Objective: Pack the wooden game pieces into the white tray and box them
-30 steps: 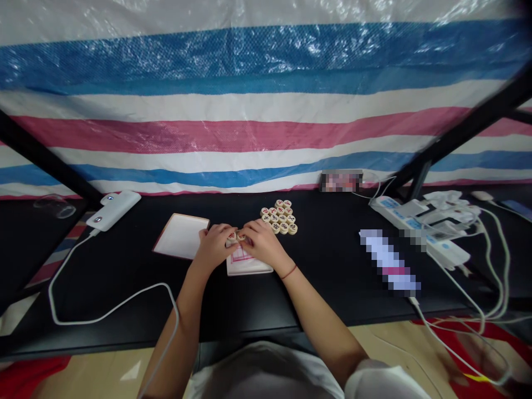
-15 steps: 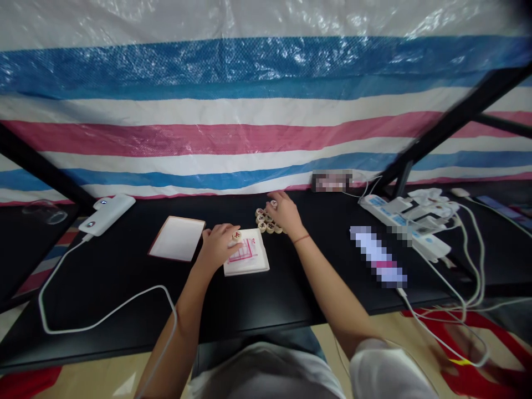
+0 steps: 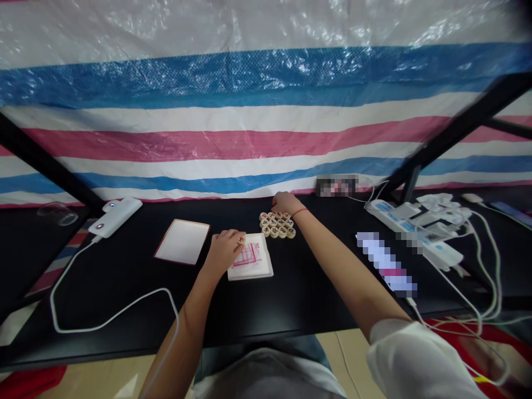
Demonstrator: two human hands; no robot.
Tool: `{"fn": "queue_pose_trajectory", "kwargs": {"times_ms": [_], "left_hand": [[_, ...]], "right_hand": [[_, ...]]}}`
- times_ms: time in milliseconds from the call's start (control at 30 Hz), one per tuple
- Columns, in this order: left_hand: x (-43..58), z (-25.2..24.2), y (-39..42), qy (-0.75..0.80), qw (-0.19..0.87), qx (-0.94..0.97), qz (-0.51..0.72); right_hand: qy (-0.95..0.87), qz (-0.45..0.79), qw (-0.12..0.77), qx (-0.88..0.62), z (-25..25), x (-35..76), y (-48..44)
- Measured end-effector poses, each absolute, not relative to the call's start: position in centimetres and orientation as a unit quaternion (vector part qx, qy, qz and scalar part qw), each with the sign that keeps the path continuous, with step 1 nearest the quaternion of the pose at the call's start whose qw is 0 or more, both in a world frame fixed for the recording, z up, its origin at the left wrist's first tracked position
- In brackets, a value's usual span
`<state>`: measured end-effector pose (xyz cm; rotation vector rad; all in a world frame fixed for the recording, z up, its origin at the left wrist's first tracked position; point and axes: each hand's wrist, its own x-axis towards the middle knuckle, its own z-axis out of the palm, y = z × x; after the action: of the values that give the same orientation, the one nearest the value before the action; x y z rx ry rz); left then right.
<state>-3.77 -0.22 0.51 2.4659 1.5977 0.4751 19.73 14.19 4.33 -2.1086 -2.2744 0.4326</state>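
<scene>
My left hand point(image 3: 226, 248) is closed on a round wooden Chinese chess piece point(image 3: 241, 240) with a red character, held above the left part of a white box point(image 3: 261, 270). A sheet with red grid lines lies in the box's top. My right hand point(image 3: 285, 201) is at the far side of several Chinese chess pieces point(image 3: 273, 223), set closely in rows on the table. Its fingers curl down behind the back row, and whatever is in them is hidden. Red characters show on the back row; the front rows look dark-lettered.
A white box lid point(image 3: 183, 241) lies open side up on the black table point(image 3: 286, 299). At the left are a white device point(image 3: 120, 217) with a cable and a clear glass point(image 3: 58, 213). A phone point(image 3: 386, 263) and a loaded power strip point(image 3: 415, 233) lie right. A striped sheet hangs behind.
My right hand has moved from over the pieces to their far edge, and more of the rows shows. My left hand still holds its piece by the box. The view has shifted slightly.
</scene>
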Motion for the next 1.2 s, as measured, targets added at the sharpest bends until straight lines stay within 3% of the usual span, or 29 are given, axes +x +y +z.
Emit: {"fn": "queue_pose_trajectory", "kwargs": {"times_ms": [267,367,533,733,1200], "left_hand": [[-3.5,0.6,-0.5,0.537,0.046,0.809,0.233],[-3.3,0.6,-0.5,0.509,0.048,0.809,0.29],[-2.8,0.6,-0.4,0.463,0.092,0.813,0.34],[-2.8,0.6,-0.4,0.455,0.142,0.811,0.34],[-2.2,1.0,-0.4,0.506,0.097,0.794,0.324]], "right_hand": [[-0.735,0.167,0.158,-0.637,6.0,18.7,9.5],[-0.709,0.325,0.309,-0.544,4.3,17.1,5.4],[-0.629,0.474,0.409,-0.462,1.5,15.0,1.5],[-0.587,0.52,0.449,-0.429,1.0,14.9,1.2],[-0.52,0.485,0.524,-0.468,0.6,16.4,1.8]]}}
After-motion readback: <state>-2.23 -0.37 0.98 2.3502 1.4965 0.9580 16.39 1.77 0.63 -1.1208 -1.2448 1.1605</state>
